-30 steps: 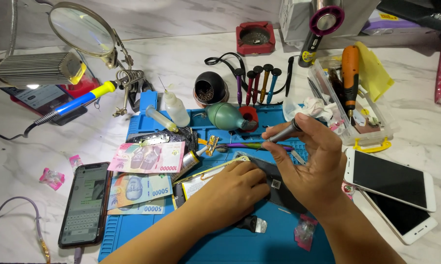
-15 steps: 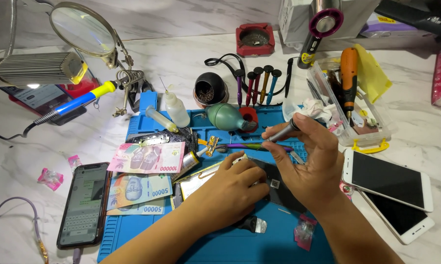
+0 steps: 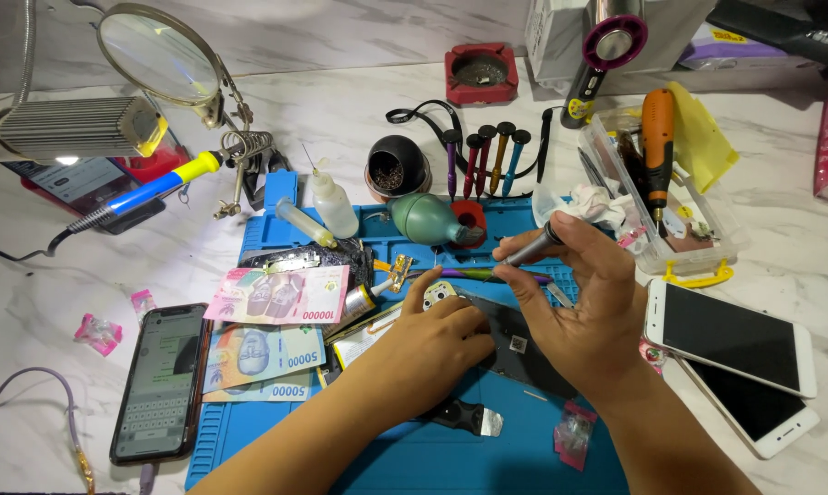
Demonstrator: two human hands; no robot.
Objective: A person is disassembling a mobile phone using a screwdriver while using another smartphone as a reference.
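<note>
Banknotes (image 3: pixel 276 295) left of hands, white phones (image 3: pixel 730 339) right.

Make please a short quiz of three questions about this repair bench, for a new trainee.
1. True or false: the right hand holds a grey screwdriver.
2. What lies under the left hand? A) a dark opened phone B) a red ashtray C) a banknote
3. Which colour is the work mat?

Key: 1 true; 2 A; 3 blue.
</note>
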